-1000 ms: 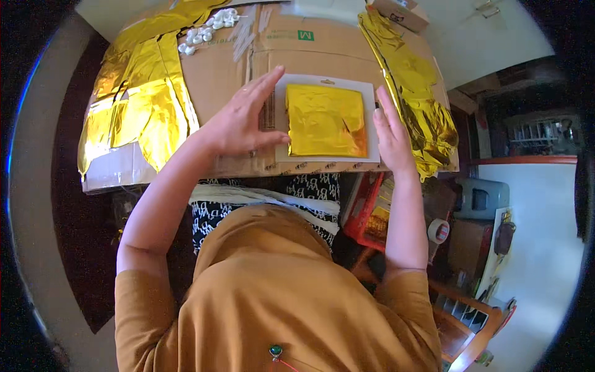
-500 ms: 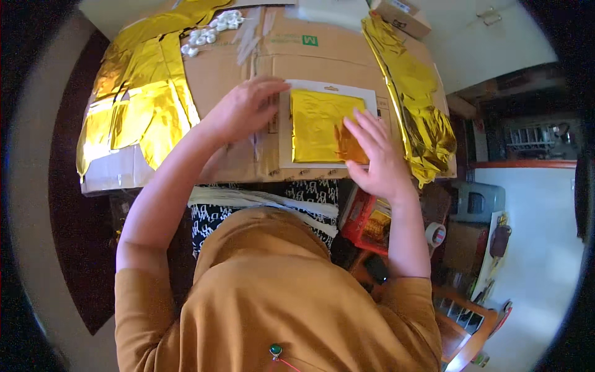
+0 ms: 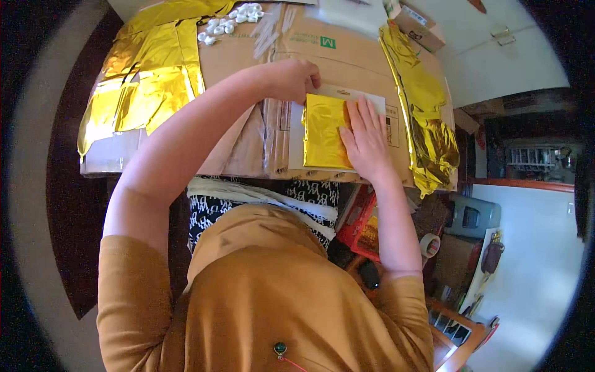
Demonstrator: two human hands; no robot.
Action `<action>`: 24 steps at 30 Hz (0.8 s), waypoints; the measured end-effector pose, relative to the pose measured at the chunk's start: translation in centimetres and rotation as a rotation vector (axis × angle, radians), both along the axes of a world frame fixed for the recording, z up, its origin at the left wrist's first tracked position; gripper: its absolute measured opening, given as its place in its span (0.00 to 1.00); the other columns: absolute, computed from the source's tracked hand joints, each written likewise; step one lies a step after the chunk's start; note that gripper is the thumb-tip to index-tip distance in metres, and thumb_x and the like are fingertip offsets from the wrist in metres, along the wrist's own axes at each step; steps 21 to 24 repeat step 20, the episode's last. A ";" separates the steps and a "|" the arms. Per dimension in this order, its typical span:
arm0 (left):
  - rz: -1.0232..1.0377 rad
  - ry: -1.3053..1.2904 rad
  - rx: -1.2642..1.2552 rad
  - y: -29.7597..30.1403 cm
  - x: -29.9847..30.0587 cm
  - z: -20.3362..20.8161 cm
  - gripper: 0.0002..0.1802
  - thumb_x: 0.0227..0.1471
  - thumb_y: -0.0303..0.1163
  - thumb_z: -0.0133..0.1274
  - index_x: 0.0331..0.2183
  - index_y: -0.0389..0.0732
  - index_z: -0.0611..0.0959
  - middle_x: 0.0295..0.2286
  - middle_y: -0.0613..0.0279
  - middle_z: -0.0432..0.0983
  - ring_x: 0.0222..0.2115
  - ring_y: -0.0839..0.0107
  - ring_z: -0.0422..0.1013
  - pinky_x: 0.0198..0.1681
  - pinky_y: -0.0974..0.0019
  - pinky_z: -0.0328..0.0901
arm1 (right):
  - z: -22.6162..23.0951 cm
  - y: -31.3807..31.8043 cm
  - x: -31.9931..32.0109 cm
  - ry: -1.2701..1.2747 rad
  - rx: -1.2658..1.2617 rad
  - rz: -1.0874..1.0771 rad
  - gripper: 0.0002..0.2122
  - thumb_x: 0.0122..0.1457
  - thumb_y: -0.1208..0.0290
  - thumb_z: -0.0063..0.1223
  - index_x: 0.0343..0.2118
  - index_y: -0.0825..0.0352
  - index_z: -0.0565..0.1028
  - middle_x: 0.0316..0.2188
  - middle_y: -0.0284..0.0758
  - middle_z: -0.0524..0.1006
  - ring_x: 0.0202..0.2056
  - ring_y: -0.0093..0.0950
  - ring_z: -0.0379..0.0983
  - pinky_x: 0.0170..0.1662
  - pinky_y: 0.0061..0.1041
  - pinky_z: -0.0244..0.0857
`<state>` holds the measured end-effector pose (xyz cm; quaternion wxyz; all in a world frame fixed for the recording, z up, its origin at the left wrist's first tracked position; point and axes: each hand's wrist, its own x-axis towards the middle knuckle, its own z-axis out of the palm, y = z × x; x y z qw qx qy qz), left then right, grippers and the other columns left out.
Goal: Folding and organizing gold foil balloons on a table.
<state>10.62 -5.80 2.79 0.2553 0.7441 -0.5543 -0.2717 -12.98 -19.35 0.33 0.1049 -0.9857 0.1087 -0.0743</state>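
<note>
On the brown cardboard box [image 3: 248, 80] lies a flat white card [image 3: 296, 146] with a hanging slot at its top. A folded sheet of shiny gold foil [image 3: 325, 133] rests on it. My right hand [image 3: 370, 139] presses flat over the foil's right part, fingers stretched out, hiding that side. At the card's upper left corner is my left hand [image 3: 294, 79], its fingers curled and pointing down. What they hold, if anything, is hidden.
Gold foil shapes [image 3: 158, 68] cover the box's left side; a long crumpled gold foil piece [image 3: 424, 111] lies along its right. White ribbon rolls [image 3: 235, 18] and clear strips [image 3: 273, 31] sit at the back. A red box [image 3: 362, 223] and a tape roll [image 3: 430, 245] are below right.
My left hand has moved right to the card's upper corner, and its fingers have curled. My right hand has flattened onto the foil. The whole view has shifted slightly.
</note>
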 end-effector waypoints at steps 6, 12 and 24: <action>-0.006 0.009 0.106 -0.6 0.4 0.9 0.30 0.33 0.27 0.67 0.45 0.37 0.81 0.41 0.49 0.80 0.43 0.56 0.76 0.45 0.58 0.70 | -0.6 0.0 0.1 -0.021 -0.010 0.006 0.30 0.66 0.55 0.40 0.67 0.67 0.57 0.69 0.51 0.50 0.70 0.47 0.44 0.69 0.52 0.34; -0.044 0.008 0.034 -0.1 0.1 1.0 0.32 0.32 0.26 0.67 0.45 0.37 0.81 0.35 0.52 0.82 0.34 0.64 0.76 0.39 0.62 0.72 | -0.5 0.1 0.0 -0.023 -0.011 0.003 0.31 0.66 0.53 0.39 0.67 0.66 0.56 0.69 0.51 0.50 0.70 0.47 0.44 0.69 0.52 0.33; 0.029 0.102 0.126 -0.3 0.1 0.8 0.34 0.31 0.31 0.69 0.47 0.40 0.82 0.42 0.50 0.80 0.44 0.57 0.75 0.49 0.59 0.69 | -0.6 0.0 0.0 -0.027 -0.006 0.007 0.31 0.67 0.52 0.38 0.67 0.66 0.56 0.69 0.51 0.50 0.70 0.48 0.43 0.69 0.53 0.33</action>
